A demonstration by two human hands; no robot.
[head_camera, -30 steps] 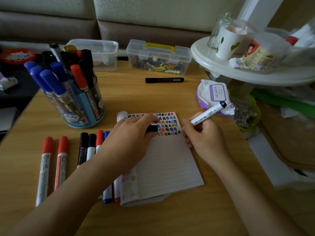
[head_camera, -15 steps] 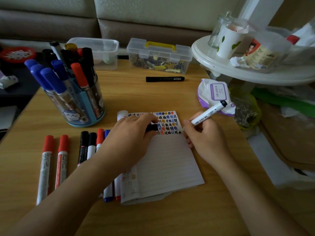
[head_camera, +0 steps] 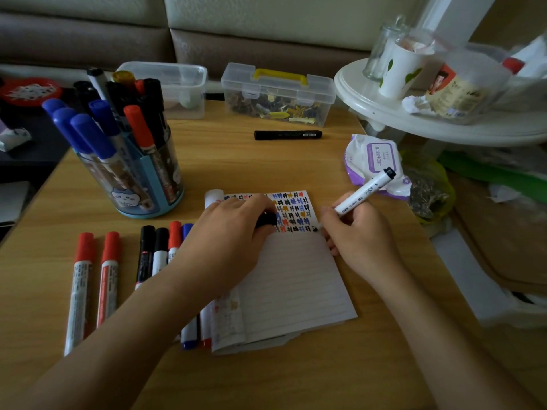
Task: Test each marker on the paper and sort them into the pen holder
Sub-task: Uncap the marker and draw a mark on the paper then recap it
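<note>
Far left: a row of capped markers (head_camera: 108, 276) lay on the table (head_camera: 236, 161), long axes running away from the person. Behind them stood the pen holder (head_camera: 133, 179), already crowded with blue, red and black markers.

Centre: the left hand (head_camera: 233, 235) rested on the upper left of the paper (head_camera: 290, 285), fingers curled round a black cap (head_camera: 266, 219).

Right: the right hand (head_camera: 358, 235) gripped the white-barrelled marker (head_camera: 364, 192) in a writing hold. Its tip sat at the right end of the lowest row of test marks, and contact with the sheet could not be told. The barrel slanted from tip, low left, to tail, upper right.

Judgement: the cap sat just left of the tip, so recapping looked a short move. The holder lay well left, beyond the left hand, which was nearer it.
</note>
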